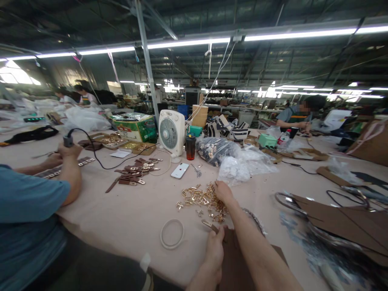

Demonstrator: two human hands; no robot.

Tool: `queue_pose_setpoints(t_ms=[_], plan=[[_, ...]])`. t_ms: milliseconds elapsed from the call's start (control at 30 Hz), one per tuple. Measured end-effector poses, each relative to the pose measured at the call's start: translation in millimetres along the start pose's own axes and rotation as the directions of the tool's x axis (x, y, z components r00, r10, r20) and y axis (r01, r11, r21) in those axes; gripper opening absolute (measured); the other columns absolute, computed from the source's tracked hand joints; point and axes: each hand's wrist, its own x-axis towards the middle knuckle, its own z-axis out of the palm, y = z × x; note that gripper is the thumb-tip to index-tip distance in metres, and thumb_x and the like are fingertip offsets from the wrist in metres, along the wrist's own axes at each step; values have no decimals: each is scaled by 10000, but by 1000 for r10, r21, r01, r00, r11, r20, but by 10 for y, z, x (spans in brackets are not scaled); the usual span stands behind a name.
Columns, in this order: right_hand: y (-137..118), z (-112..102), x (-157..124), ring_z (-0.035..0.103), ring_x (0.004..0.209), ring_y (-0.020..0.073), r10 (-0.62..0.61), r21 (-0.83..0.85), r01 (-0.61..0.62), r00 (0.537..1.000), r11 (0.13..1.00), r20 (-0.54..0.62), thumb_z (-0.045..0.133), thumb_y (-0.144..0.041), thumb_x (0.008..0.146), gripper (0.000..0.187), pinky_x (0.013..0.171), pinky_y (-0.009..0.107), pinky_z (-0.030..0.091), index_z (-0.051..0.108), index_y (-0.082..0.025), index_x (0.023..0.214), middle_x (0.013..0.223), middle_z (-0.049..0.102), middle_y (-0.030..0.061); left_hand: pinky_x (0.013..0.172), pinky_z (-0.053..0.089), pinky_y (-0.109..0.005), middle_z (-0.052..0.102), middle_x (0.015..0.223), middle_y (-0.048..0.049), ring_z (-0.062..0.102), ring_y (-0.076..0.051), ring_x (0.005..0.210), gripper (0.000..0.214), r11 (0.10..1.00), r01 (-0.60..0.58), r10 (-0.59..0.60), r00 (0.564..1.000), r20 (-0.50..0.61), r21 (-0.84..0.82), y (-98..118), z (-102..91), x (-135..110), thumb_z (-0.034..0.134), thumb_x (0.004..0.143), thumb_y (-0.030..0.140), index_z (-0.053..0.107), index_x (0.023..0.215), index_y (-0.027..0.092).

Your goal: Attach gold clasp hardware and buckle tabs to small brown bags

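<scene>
My left hand (214, 247) is closed round a brown leather strap (215, 229) with a gold metal fitting at its tip. Below and beside that hand lies a brown leather panel (235, 262), partly hidden by my right forearm. My right hand (224, 192) reaches over the right edge of a loose pile of small gold metal fittings (201, 197). Its fingers are drawn together at the pile, and what they grip, if anything, cannot be made out. A white ring, like a roll of tape (172, 234), lies left of my left hand.
Behind the pile are a phone (180, 170), a tumbler (190, 147), a fan (172, 133) and plastic-bagged parts (218, 150). Brown straps (133, 171) lie to the left, near a co-worker's arm (70, 178) holding a corded tool. Handled brown panels (336, 220) stand at right.
</scene>
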Motion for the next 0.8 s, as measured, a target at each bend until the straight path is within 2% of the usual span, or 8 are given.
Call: queue_pose_setpoints(t_ms=[100, 233, 433, 533, 633, 700, 800], plan=[[-1, 42, 48, 705, 1102, 263, 24, 59, -24, 1000, 998, -1, 617, -292, 924, 222, 999, 337, 478, 791, -174, 996, 1123, 773, 164, 1044, 508, -464, 784, 1046, -163, 711, -360, 1114, 552, 999, -17, 18, 1000, -19, 46, 18, 20, 2, 819, 758, 589, 731, 1086, 154], [-9, 27, 15, 718, 1044, 254, 72, 196, -59, 996, 979, -59, 656, -285, 862, 184, 968, 353, 508, 773, -201, 975, 1069, 789, 116, 1033, 511, -469, 787, 1016, -158, 724, -360, 1072, 546, 999, -18, 19, 999, -29, 47, 34, 67, 0, 824, 749, 591, 734, 1066, 155], [-66, -185, -119, 713, 982, 235, 91, 475, 10, 978, 880, -190, 612, -334, 860, 191, 957, 394, 549, 707, -199, 954, 1002, 777, 92, 1022, 526, -456, 789, 1044, -163, 708, -359, 1129, 625, 999, 14, -14, 1000, -6, 41, 105, 99, -27, 885, 674, 602, 732, 1071, 144], [-64, -371, -212, 723, 928, 204, 135, 622, 34, 966, 782, -222, 595, -421, 875, 284, 898, 367, 585, 684, -192, 1017, 973, 764, 68, 1000, 544, -446, 791, 1009, -155, 715, -350, 1117, 634, 999, -5, 4, 1000, 13, 50, 175, 146, -84, 896, 661, 599, 730, 1056, 131], [4, -614, -400, 734, 874, 160, 213, 741, 29, 949, 671, -231, 537, -503, 917, 377, 816, 315, 609, 643, -205, 1123, 981, 744, 35, 975, 560, -433, 793, 1020, -141, 728, -326, 1087, 607, 996, -33, 29, 999, 46, 84, 224, 198, -131, 867, 717, 584, 722, 1097, 135], [64, -798, -627, 733, 827, 142, 259, 826, 45, 939, 561, -227, 566, -527, 913, 405, 783, 290, 609, 631, -216, 1164, 943, 720, 10, 957, 569, -426, 795, 1036, -137, 737, -311, 1055, 581, 993, -36, 31, 998, 48, 110, 239, 216, -142, 849, 749, 569, 716, 1116, 137], [124, -1040, -1124, 713, 746, 125, 272, 923, 103, 938, 370, -214, 735, -510, 834, 422, 717, 255, 593, 663, -225, 1138, 872, 686, -19, 940, 576, -410, 796, 1056, -137, 740, -297, 1040, 529, 990, -38, 34, 999, 30, 137, 242, 230, -140, 837, 774, 531, 717, 1101, 133]])
